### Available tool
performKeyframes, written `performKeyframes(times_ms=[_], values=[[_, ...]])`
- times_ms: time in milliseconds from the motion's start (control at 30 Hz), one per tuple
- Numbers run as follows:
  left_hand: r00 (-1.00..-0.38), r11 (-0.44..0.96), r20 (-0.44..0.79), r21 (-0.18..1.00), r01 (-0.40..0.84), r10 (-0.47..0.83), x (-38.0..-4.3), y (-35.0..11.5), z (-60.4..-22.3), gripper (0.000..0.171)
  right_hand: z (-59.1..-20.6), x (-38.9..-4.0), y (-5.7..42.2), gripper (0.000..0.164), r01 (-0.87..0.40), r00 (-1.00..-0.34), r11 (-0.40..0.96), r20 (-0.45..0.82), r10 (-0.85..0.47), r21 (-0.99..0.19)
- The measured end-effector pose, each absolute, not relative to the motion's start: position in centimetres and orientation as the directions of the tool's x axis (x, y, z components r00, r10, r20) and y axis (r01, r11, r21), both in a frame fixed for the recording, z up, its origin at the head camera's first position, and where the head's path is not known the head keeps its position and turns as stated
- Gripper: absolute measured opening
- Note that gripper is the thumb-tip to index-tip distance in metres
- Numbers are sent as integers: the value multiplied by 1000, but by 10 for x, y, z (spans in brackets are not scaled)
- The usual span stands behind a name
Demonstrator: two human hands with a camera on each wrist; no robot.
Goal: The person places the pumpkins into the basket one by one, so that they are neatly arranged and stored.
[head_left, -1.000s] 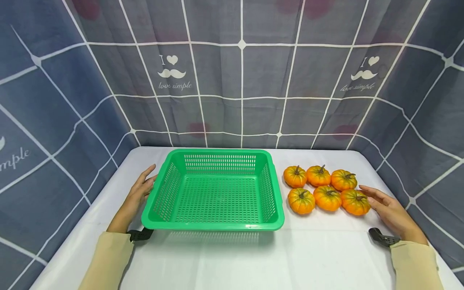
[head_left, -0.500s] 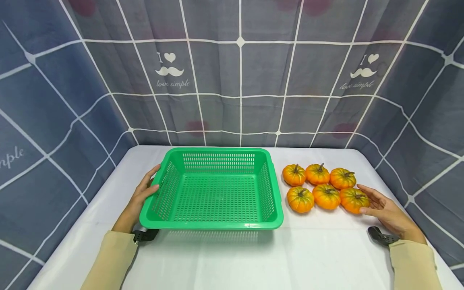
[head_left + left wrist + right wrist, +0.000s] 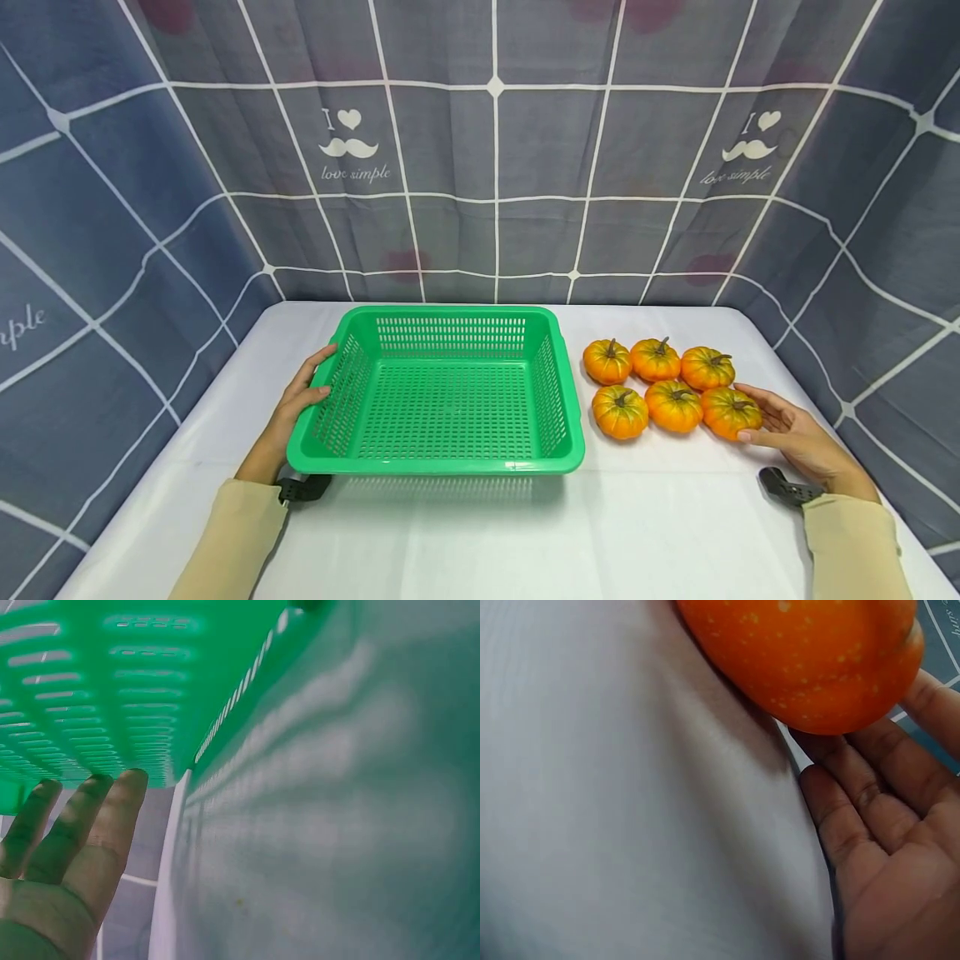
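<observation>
A green plastic basket with slotted walls stands on the white cloth, with nothing inside. My left hand grips its left rim, thumb over the edge. In the left wrist view, three fingers extend below the rim along the outer wall. On the right, small orange pumpkins lie in two rows of three. My right hand holds the front right pumpkin, thumb at its near side and fingers at its far right side. The right wrist view shows this pumpkin's speckled orange side against the fingertips.
Beside the held pumpkin are the front middle pumpkin and, behind it, the back right pumpkin. The front left pumpkin lies near the basket's right rim. A grey checked curtain encloses the table at the back and sides.
My left hand has moved right onto the basket's rim, its thumb now over the edge. My right thumb and fingers have closed in around the front right pumpkin. The view has shifted slightly.
</observation>
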State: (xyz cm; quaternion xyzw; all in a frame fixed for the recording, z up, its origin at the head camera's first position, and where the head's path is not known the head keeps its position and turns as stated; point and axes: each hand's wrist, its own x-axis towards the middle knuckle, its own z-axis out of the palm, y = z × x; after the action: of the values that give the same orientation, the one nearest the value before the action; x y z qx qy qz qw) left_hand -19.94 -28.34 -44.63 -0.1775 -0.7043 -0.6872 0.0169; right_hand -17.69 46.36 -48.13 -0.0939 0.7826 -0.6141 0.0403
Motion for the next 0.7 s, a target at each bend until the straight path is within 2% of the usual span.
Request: performKeyframes(times_ms=[400, 700], values=[[-928, -8, 298, 953, 304, 225, -201, -281, -449, 62, -463, -177, 462, 70, -166, -961, 239, 103, -257, -957], [-928, -69, 299, 954, 291, 221, -201, -280, -448, 62, -441, -176, 456, 68, -180, -972, 477, 82, -221, -860]])
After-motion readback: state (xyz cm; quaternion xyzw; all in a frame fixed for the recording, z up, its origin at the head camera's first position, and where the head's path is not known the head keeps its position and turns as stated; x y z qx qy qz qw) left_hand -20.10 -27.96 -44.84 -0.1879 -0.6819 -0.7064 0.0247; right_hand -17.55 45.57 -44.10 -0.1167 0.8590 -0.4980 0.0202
